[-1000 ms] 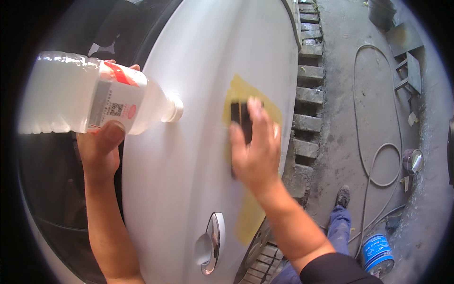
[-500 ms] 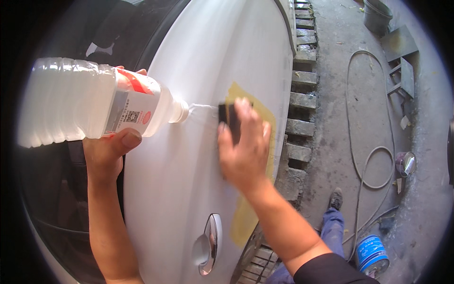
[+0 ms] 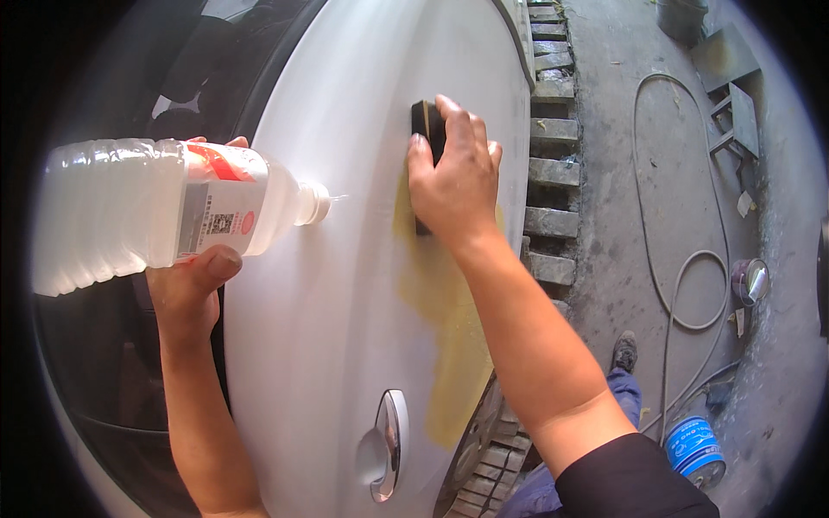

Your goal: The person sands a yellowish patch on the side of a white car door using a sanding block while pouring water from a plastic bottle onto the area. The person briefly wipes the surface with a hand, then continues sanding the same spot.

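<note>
My left hand (image 3: 194,281) is wrapped round a clear plastic bottle (image 3: 112,211) of cloudy liquid, tipped on its side with its mouth toward the door. A thin spurt of liquid leaves the mouth. My right hand (image 3: 456,173) grips a black sanding block (image 3: 428,125) and presses it on the pale car door (image 3: 337,285). Under and below that hand lies a yellowish patch of filler (image 3: 453,371) on the panel. The block's working face is hidden against the door.
A chrome door handle (image 3: 393,445) sits low on the door. Slatted concrete blocks (image 3: 553,173) edge the floor beside the car. Farther right lie a looped hose (image 3: 637,173), a blue can (image 3: 695,449), a small tin (image 3: 749,281), a metal stool (image 3: 734,125) and a dark bucket (image 3: 682,19).
My right hand and the block have moved up the door, uncovering more of the yellow patch. The bottle has shifted slightly left and down, and its stream has shrunk to a short spurt.
</note>
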### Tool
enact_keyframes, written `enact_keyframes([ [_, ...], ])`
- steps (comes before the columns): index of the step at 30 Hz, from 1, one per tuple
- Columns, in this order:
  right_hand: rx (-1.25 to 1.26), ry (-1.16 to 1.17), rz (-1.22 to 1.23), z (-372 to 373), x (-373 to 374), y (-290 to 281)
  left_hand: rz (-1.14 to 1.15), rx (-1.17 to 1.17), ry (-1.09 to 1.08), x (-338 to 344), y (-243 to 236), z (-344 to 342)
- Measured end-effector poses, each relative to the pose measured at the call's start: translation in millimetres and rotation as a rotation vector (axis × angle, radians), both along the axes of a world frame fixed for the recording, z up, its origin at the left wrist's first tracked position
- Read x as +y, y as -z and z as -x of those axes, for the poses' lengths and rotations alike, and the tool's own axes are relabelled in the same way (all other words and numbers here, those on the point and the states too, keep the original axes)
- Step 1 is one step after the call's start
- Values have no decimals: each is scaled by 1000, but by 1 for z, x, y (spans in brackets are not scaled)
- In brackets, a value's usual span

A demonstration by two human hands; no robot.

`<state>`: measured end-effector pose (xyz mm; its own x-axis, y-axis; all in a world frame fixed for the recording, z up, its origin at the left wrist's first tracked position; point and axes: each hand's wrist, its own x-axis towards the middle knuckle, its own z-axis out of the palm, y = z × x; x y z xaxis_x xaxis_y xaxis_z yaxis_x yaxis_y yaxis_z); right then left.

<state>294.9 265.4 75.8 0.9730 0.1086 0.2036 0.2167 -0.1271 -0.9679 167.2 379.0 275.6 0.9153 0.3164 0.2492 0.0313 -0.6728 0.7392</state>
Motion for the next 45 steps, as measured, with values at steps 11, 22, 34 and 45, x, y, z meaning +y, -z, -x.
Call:
enact_keyframes([
  [11, -138, -44, -15, 8, -6, 13, -77, 29, 20, 3, -2, -4],
  [22, -564, -268, -215, 2, -32, 51, -221, -7, -45, 11, -3, -2],
  [34, -604, -323, -105, -9, -36, 47, -332, -11, -102, -3, -1, -2],
  [45, -584, -309, -116, -9, -35, 40, -394, -73, -56, -2, 0, -3],
])
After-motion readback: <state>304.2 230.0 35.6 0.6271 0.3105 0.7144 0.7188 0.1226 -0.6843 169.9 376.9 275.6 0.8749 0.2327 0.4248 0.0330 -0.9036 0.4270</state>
